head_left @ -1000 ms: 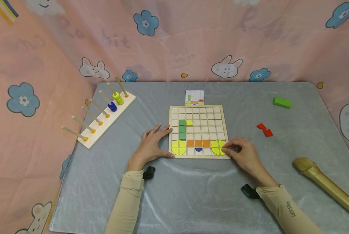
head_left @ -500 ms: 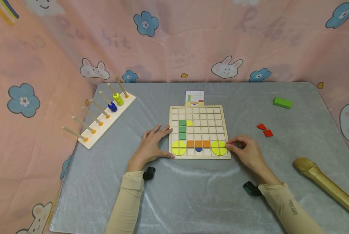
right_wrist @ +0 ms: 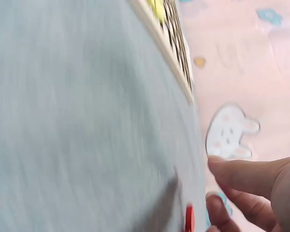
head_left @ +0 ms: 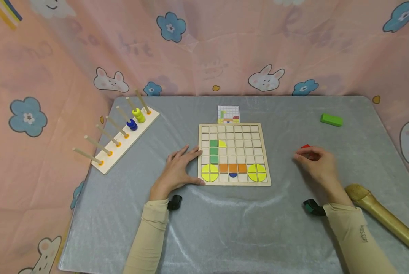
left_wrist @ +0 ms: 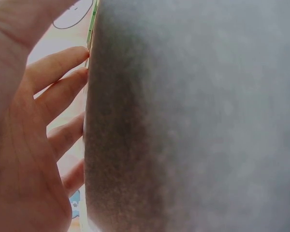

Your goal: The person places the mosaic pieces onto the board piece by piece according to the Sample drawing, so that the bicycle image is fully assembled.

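My left hand (head_left: 177, 171) rests against the left edge of a wooden grid board (head_left: 247, 136), fingers spread and thumb at the near corner. Green squares (head_left: 214, 151), a yellow quarter-circle (head_left: 222, 144), orange squares (head_left: 232, 168), a blue half-circle (head_left: 233, 175) and two yellow circles made of quarter pieces, the right one (head_left: 260, 169) and the left one (head_left: 206, 169), lie in the grid. To the right of the board, my right hand (head_left: 317, 167) hovers at two red pieces (head_left: 305, 146), partly covering them. In the right wrist view its thumb and fingers are apart above a red piece (right_wrist: 189, 218), with nothing between them.
A printed pattern card (head_left: 228, 114) lies behind the board. At the left stands a peg rack (head_left: 113, 159) with blue and yellow beads. A green block (head_left: 331, 120) sits at the back right, and a thick bamboo-like stick (head_left: 385, 213) lies right of my right forearm.
My right hand has left the right yellow circle on the board and moved right to the red pieces. The left hand has stayed at the board's left edge.
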Demonstrator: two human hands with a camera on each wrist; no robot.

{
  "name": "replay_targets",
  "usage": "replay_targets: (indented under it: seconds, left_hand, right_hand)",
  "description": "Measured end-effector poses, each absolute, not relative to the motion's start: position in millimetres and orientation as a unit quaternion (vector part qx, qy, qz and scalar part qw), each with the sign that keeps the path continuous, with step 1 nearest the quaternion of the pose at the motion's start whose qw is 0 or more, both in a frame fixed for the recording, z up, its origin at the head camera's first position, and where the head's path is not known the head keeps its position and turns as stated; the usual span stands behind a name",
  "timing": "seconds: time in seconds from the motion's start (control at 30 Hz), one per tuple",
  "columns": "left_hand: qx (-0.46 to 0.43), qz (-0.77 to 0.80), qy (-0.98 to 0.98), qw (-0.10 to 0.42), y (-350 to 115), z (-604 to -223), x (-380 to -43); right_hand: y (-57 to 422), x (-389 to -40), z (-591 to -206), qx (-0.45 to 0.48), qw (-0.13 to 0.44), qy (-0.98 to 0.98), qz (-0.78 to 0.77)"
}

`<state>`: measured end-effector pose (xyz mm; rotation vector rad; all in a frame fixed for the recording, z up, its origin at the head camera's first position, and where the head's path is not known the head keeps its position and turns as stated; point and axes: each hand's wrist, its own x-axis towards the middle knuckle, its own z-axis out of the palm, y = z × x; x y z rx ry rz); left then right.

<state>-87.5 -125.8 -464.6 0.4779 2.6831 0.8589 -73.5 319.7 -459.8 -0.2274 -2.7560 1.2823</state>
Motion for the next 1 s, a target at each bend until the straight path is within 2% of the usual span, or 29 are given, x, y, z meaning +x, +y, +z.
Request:
replay_targets:
  seconds: [0.23,0.53,0.67,0.8,1.0]
  left_hand:
    - [0.164,0.3,0.929,0.145,-125,-464,-88]
    - [0.165,0.298,0.929,0.144,-125,-464,-89]
    - [0.164,0.299,0.928,0.147,-125,-464,-89]
    - [0.166,0.301,0.928,0.147,-125,-464,-88]
    - [0.165,0.307,0.927,0.143,-125,-462,-87]
  right_hand:
    - [348,-76,-461,-0.136,0.01,-0.924,0.356]
    - [350,-77,-462,-0.18,0.009,-0.932,0.314]
    - [345,-76,-459,-0.174,0.016,-0.933,0.315]
    - [335,-73,-455,-0.153,0.049,-0.933,0.322]
    - [309,-71,-450,-0.065,0.088,-0.926,0.361]
